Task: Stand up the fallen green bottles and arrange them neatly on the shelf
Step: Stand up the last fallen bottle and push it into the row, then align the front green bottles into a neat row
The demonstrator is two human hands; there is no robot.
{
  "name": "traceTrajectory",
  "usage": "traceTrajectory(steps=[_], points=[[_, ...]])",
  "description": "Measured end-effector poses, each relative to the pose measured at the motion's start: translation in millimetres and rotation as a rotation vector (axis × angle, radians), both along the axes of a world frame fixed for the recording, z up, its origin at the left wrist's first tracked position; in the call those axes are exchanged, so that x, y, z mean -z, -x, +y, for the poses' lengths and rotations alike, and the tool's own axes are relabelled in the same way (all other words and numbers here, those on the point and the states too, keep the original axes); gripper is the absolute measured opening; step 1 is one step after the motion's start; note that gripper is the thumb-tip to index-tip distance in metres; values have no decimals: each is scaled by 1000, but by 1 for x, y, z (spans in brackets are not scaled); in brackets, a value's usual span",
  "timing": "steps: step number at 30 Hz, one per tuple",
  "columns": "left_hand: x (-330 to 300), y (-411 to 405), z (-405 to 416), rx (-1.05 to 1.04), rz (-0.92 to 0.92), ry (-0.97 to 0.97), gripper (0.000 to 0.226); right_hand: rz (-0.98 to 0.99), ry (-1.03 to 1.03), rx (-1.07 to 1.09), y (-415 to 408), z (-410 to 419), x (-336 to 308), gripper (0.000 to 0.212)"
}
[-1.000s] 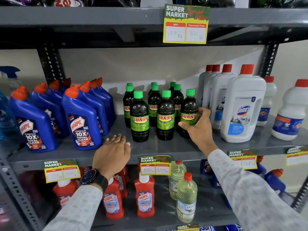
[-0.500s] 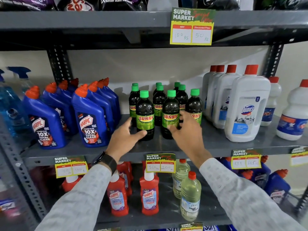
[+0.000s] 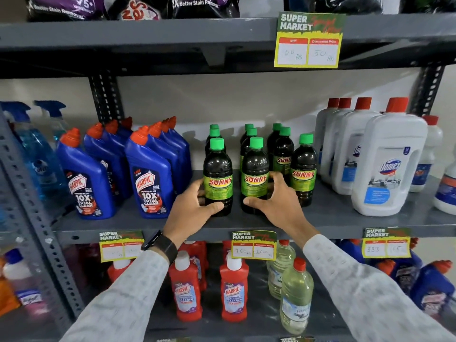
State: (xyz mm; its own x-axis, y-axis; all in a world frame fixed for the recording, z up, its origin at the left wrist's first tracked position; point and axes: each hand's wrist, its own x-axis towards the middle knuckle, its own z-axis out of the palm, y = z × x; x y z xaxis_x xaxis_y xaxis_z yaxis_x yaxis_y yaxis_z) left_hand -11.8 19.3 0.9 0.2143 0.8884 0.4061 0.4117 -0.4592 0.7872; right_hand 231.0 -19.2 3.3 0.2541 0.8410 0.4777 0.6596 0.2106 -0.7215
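Several dark green-capped "SUNNY" bottles stand upright in three rows on the grey middle shelf (image 3: 333, 218). My left hand (image 3: 191, 209) wraps the base of the front left bottle (image 3: 217, 176), thumb across its front. My right hand (image 3: 276, 203) grips the lower part of the front middle bottle (image 3: 255, 176), thumb in front and fingers behind it. The front right bottle (image 3: 303, 169) stands untouched just right of my right hand. No green bottle lies on its side.
Blue Harpic bottles (image 3: 150, 178) crowd the shelf left of the green ones. White Domex bottles (image 3: 389, 164) stand close on the right. Red Harpic bottles (image 3: 234, 290) and clear bottles (image 3: 296, 294) fill the lower shelf. Price tags (image 3: 254, 245) hang on the shelf edge.
My left hand moved from the shelf edge onto the front left bottle. My right hand left the front right bottle and closed on the front middle one.
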Motion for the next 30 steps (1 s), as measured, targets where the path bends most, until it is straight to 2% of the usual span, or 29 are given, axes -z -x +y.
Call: traceTrajectory(steps=[6,12,30], points=[[10,12,-11,20,-78,-43,76,33,-26,-37,1,-6,3,90],[11,15,-8,103,-110,12,88,62,12,-120,-3,-4,5,96],[9,12,-11,136,-32,15,89,64,-54,-31,0,-13,15,92]])
